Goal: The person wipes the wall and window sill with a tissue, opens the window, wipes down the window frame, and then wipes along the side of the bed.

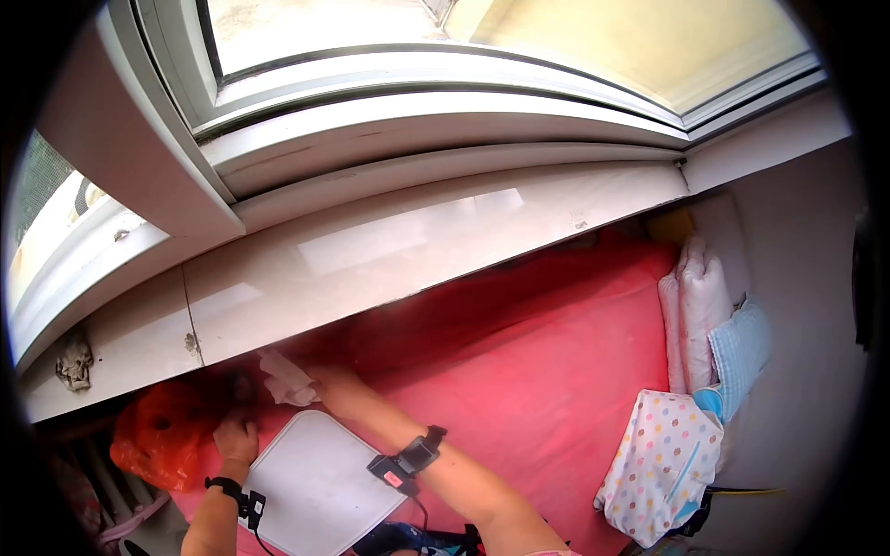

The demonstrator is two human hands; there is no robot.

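My right hand point(326, 385) reaches forward to the edge below the window sill and is closed on a white cloth point(289, 378), thin and crumpled. Its fingers are partly covered by the cloth. Beside a red plastic bag point(158, 435), my left hand point(237, 439) is curled closed over the bedding; what it holds, if anything, is hidden. A white board with rounded corners point(324, 486) lies between my two forearms on the pink bed sheet point(547, 371). Both wrists wear black straps with small devices and cables.
The tiled window sill point(389, 259) runs along the far side under a sliding window. A crumpled grey rag point(74, 361) lies on its left end. At the right, by the wall, are a polka-dot pillow point(658, 463), a blue checked cloth point(742, 343) and folded white bedding point(702, 306).
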